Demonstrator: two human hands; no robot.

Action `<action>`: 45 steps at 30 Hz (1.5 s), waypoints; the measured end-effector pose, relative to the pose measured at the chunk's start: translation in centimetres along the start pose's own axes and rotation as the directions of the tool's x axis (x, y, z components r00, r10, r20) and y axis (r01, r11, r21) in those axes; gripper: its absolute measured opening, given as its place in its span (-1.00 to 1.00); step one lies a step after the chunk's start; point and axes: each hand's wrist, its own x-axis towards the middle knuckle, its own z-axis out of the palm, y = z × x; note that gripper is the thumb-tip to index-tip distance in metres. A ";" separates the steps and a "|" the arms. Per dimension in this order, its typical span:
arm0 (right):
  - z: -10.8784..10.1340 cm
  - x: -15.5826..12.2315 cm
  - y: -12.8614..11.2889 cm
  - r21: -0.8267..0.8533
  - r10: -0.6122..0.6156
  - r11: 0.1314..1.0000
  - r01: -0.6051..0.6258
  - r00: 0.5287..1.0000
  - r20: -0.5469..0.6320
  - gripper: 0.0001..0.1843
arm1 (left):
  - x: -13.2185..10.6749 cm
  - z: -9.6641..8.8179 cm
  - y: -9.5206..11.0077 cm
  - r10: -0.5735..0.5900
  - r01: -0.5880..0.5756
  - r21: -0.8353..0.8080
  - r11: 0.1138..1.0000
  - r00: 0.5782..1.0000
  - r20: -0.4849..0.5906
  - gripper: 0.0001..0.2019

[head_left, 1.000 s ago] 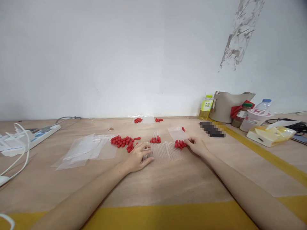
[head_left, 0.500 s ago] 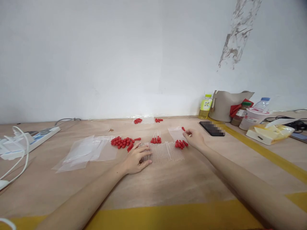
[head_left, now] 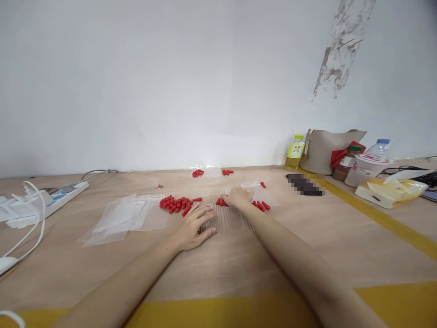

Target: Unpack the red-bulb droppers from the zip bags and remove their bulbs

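Note:
A row of thin clear tubes [head_left: 230, 221] lies side by side in front of me. My left hand [head_left: 194, 228] rests flat over the row's left end with fingers spread. At the row's far edge, my right hand [head_left: 241, 198] is curled with its fingertips at a small group of red bulbs [head_left: 220, 201], which sit on clear tubes pointing away. What those fingers pinch is hidden. Just left of my left fingers lies a heap of red bulbs [head_left: 175, 204]. Loose red bulbs [head_left: 261, 206] lie right of my right hand, and one red bulb [head_left: 262, 184] is on a clear plastic bag [head_left: 269, 196].
Flat clear bags [head_left: 116, 218] lie left. Bagged red-bulbed pieces [head_left: 198, 173] lie by the wall. A power strip [head_left: 51, 205] with cables is far left. Right stand a phone [head_left: 303, 184], a drink bottle [head_left: 294, 154], a grey bag [head_left: 319, 152], a cup [head_left: 367, 171] and a tissue pack [head_left: 391, 189].
My right hand has moved left, from beside the lone red bulb on the plastic bag to the bulbs at the tubes' far edge. My left hand stays put.

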 end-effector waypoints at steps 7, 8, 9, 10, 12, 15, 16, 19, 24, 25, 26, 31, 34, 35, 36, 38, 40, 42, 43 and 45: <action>-0.3 0.4 0.0 0.056 0.030 0.998 -0.028 0.999 -0.043 -0.67 | 0.1 -0.1 0.2 -0.055 0.054 -0.021 0.998 0.997 -0.058 -0.57; -0.6 0.2 0.3 0.061 0.017 0.998 -0.014 0.998 -0.056 -0.70 | 0.1 -0.1 0.1 -0.060 0.059 -0.018 0.998 0.996 -0.072 -0.57; -1.0 -0.2 0.6 0.065 -0.005 0.998 0.010 0.997 -0.076 -0.73 | 0.1 -0.1 0.1 -0.063 0.063 -0.011 0.998 0.994 -0.089 -0.57; -1.4 -0.6 1.0 0.069 -0.038 0.997 0.046 0.994 -0.104 -0.75 | 0.1 0.0 0.1 -0.064 0.064 -0.001 0.998 0.992 -0.106 -0.56; -2.2 -1.9 2.4 0.077 -0.125 0.987 0.141 0.975 -0.182 -0.76 | 0.1 0.1 0.1 -0.059 0.063 0.026 0.998 0.990 -0.131 -0.56; -2.5 -4.3 5.3 0.080 -0.297 0.940 0.330 0.913 -0.281 -0.83 | 0.3 0.2 0.5 -0.058 0.075 0.080 0.994 0.980 -0.192 -0.56; -2.2 -5.0 6.3 0.066 -0.423 0.876 0.477 0.827 -0.370 -0.83 | 0.5 0.2 0.8 -0.057 0.081 0.100 0.992 0.974 -0.221 -0.57; -0.6 -7.1 8.5 0.009 -0.584 0.726 0.688 0.623 -0.520 -0.82 | 1.0 0.3 1.9 -0.006 0.057 0.170 0.984 0.959 -0.282 -0.61; 1.5 -9.2 8.7 -0.037 -0.559 0.678 0.734 0.482 -0.675 -0.82 | 1.4 0.5 3.7 0.104 -0.044 0.215 0.976 0.956 -0.276 -0.77; 1.6 -9.4 8.5 -0.045 -0.569 0.666 0.744 0.468 -0.676 -0.82 | 1.4 0.6 3.9 0.113 -0.051 0.217 0.975 0.952 -0.284 -0.80; 1.7 -9.5 8.2 -0.054 -0.585 0.654 0.754 0.459 -0.668 -0.82 | 1.4 0.7 4.0 0.119 -0.054 0.220 0.974 0.949 -0.291 -0.83; 2.3 -9.0 7.8 -0.133 -0.646 0.622 0.772 0.410 -0.644 -0.87 | 1.5 1.1 4.0 0.127 -0.054 0.232 0.971 0.942 -0.312 -0.87; 2.6 -8.8 8.0 -0.186 -0.677 0.613 0.768 0.390 -0.624 -0.83 | 1.4 1.0 4.0 0.123 -0.050 0.232 0.971 0.942 -0.312 -0.85; 2.6 -8.8 8.1 -0.193 -0.687 0.612 0.767 0.395 -0.611 -0.81 | 1.4 0.9 4.0 0.123 -0.051 0.232 0.971 0.943 -0.309 -0.84; 2.6 -8.9 8.1 -0.196 -0.697 0.610 0.768 0.403 -0.592 -0.79 | 1.3 0.8 4.1 0.124 -0.053 0.232 0.971 0.945 -0.302 -0.83; 2.3 -9.1 8.1 -0.197 -0.722 0.604 0.773 0.425 -0.545 -0.77 | 1.3 0.7 4.2 0.124 -0.058 0.235 0.970 0.954 -0.273 -0.80; 2.1 -9.4 8.1 -0.200 -0.739 0.601 0.774 0.443 -0.507 -0.75 | 1.2 0.5 4.4 0.116 -0.058 0.235 0.970 0.964 -0.240 -0.79; 1.9 -9.6 8.2 -0.201 -0.746 0.601 0.774 0.453 -0.488 -0.74 | 1.0 0.4 4.2 0.105 -0.054 0.228 0.972 0.971 -0.217 -0.78; 1.8 -9.6 8.4 -0.195 -0.740 0.607 0.770 0.459 -0.492 -0.74 | 0.9 0.3 4.0 0.094 -0.045 0.222 0.974 0.972 -0.216 -0.78; 1.7 -9.3 9.1 -0.154 -0.697 0.642 0.751 0.488 -0.525 -0.75 | 0.5 0.2 3.1 0.054 -0.004 0.209 0.978 0.971 -0.235 -0.78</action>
